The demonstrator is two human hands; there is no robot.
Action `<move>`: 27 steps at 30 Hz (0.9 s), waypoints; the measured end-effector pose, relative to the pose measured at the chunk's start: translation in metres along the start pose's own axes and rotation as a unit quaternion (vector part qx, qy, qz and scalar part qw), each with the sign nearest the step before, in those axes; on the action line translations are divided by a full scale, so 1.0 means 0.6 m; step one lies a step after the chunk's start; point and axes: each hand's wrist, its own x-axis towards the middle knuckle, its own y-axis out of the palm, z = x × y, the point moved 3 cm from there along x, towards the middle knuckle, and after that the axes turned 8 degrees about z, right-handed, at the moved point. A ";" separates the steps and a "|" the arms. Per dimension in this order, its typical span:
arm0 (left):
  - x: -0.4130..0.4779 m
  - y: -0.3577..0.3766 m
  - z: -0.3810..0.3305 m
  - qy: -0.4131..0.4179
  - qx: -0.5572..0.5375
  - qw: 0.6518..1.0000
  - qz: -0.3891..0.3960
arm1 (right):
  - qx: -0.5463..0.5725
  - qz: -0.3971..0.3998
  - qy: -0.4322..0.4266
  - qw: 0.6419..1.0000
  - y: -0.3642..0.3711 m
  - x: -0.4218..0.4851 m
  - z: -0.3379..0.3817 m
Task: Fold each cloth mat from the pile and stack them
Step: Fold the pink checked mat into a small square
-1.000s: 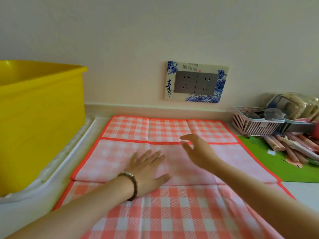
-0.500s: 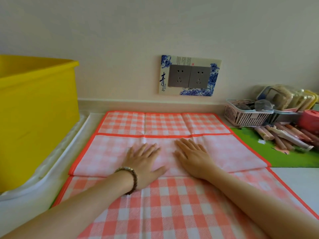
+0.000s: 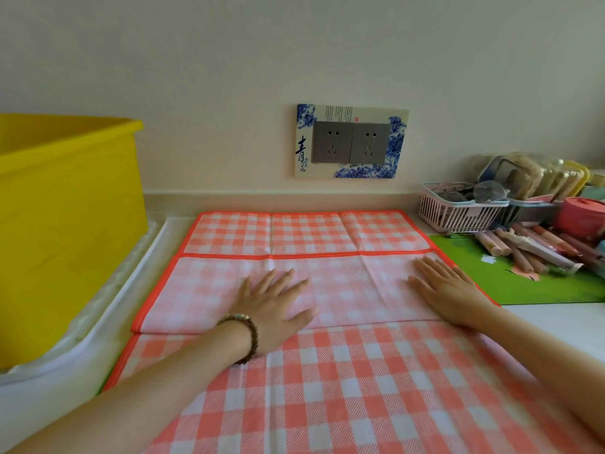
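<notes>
An orange-and-white checked cloth mat (image 3: 343, 381) with an orange border covers the counter in front of me. A band of it (image 3: 203, 290) is folded over, showing its paler underside, with the fold edge nearest me. My left hand (image 3: 275, 306), with a bead bracelet at the wrist, lies flat on the middle of that band, fingers spread. My right hand (image 3: 445, 290) lies flat on the band's right end, fingers straight, close to the orange border. Neither hand grips the cloth.
A tall yellow bin (image 3: 65, 224) stands on a white tray (image 3: 108, 309) at the left. At the right lie a green mat (image 3: 530, 283), a pink basket (image 3: 458, 214), several pens (image 3: 530, 247) and containers. A double wall socket (image 3: 350, 142) is behind.
My right hand came down onto the folded band, then slid right from beside my left hand to the band's right end. My left hand stayed pressed in the middle.
</notes>
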 end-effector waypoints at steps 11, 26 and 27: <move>0.003 0.002 0.001 0.002 -0.019 1.000 -0.011 | 0.064 -0.025 -0.199 0.978 0.018 -0.029 0.236; -0.078 0.016 0.147 -0.022 -0.051 0.998 -0.018 | 0.002 0.016 -0.178 0.984 0.029 -0.021 0.228; -0.083 0.015 0.153 -0.024 -0.056 0.998 -0.018 | -0.003 0.018 -0.178 0.984 0.030 -0.021 0.228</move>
